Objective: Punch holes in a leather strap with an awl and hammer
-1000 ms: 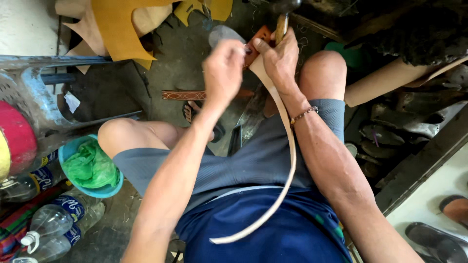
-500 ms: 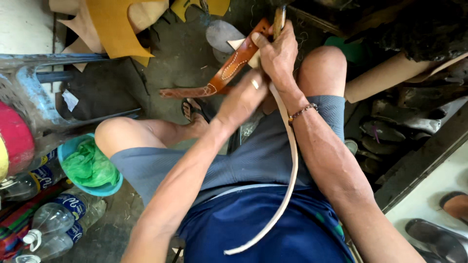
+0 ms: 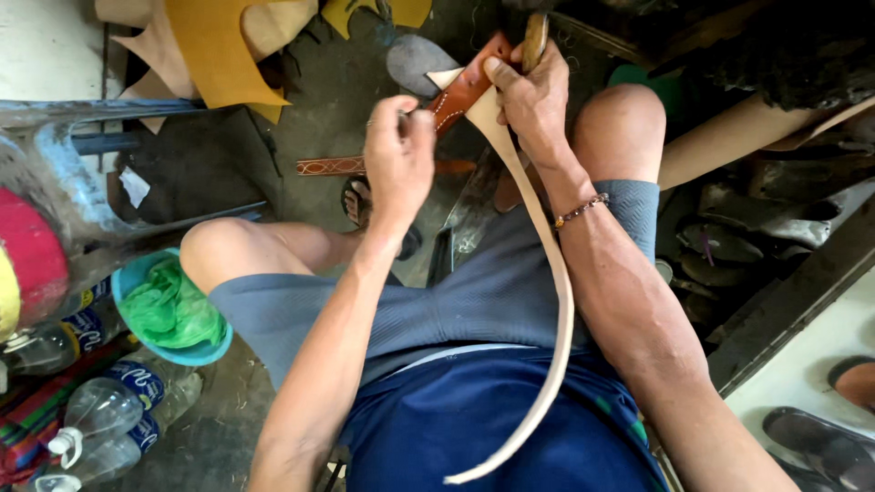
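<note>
The right hand point(image 3: 533, 100) is closed around a brown leather strap point(image 3: 467, 87) with pale stitching along its edge, thumb pressed on top. The same hand holds the top of a wooden tool handle point(image 3: 534, 38); its upper end is cut off by the frame edge, so what kind of tool it is cannot be made out. From under this hand a long pale strip point(image 3: 556, 301), the strap's undyed side, runs down past the wrist with its bead bracelet point(image 3: 581, 210) and curls across the blue lap below.

The left hand point(image 3: 399, 159) is just beside the right, fingers pinched shut close to the strap's stitched edge. Whatever it pinches is too thin to see; a needle or thread cannot be confirmed. Behind this hand another brown strap piece point(image 3: 333, 166) lies on the floor, its right end hidden by the hand.

Left of the left forearm sits a blue bowl point(image 3: 137, 273) holding a crumpled green cloth point(image 3: 169, 310). Further left and lower, clear plastic bottles point(image 3: 100, 410) with blue labels lie on their sides, partly cut off; their contents are not clear. Above the hands, yellow leather sheets point(image 3: 219, 46) lie on the floor. To the right of the right arm, dark shoe soles point(image 3: 729, 246) sit in shadow, hard to distinguish.
</note>
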